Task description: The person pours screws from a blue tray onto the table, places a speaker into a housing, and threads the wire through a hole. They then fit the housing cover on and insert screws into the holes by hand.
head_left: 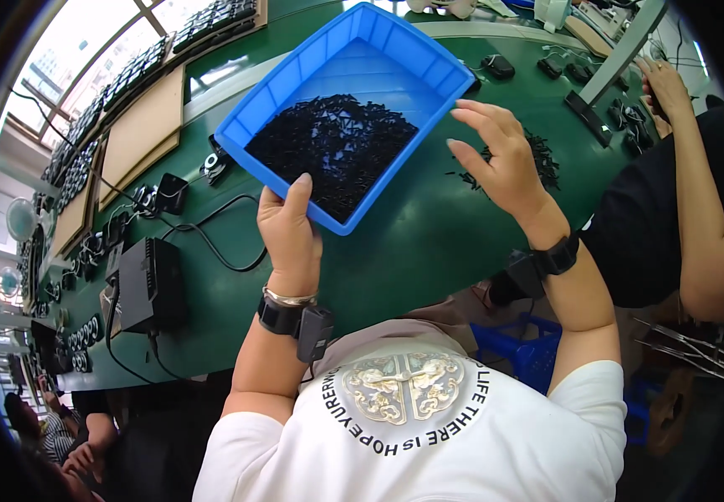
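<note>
A blue plastic bin (429, 63) is tilted above the green table, with many small black strip-like parts (337, 142) gathered toward its near side. My left hand (291, 222) grips the bin's near left rim, thumb over the edge and fingers underneath. Beside the bin's right wall, my right hand (500, 159) is raised with its fingers apart and nothing in it. Under and behind that hand, a loose pile of the same black parts (542, 159) lies on the table.
A black box-shaped device (151, 284) with cables stands at the left on the green table (362, 280). Brown boards (140, 146) lie at the far left. A metal stand (617, 71) rises at the right, near a co-worker's hand (667, 88). A blue basket (529, 347) sits below the table edge.
</note>
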A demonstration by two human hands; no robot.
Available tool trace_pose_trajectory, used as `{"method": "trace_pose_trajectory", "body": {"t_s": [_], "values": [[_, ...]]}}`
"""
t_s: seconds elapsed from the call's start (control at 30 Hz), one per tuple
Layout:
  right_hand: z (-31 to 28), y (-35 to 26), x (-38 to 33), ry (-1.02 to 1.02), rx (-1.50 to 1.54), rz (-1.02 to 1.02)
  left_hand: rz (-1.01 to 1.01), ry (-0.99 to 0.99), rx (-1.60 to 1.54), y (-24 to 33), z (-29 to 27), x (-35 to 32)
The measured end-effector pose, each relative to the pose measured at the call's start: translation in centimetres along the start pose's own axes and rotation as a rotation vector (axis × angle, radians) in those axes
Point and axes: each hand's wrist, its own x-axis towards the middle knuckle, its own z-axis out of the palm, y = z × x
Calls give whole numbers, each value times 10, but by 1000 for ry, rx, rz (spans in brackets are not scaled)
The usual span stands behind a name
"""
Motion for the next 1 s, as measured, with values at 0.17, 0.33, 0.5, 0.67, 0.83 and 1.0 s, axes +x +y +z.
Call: {"method": "trace_pose_trajectory", "body": {"t_s": [0.17, 0.33, 0.5, 0.67, 0.83, 1.0], "values": [[29, -108, 100, -595, -119, 48, -1, 11, -74, 4, -3, -1], [56, -115, 114, -862, -63, 142, 87, 10, -36, 0, -5, -1], [80, -131, 101, -814, 175, 105, 102, 19, -91, 4, -4, -4], [92, -122, 106, -857, 277, 49, 72, 18, -31, 6, -7, -4], [88, -107, 120, -982, 511, 378, 42, 12, -45, 5, -3, -6], [80, -96, 115, -745, 1375, 864, 9, -49, -26, 3, -11, -4]]}}
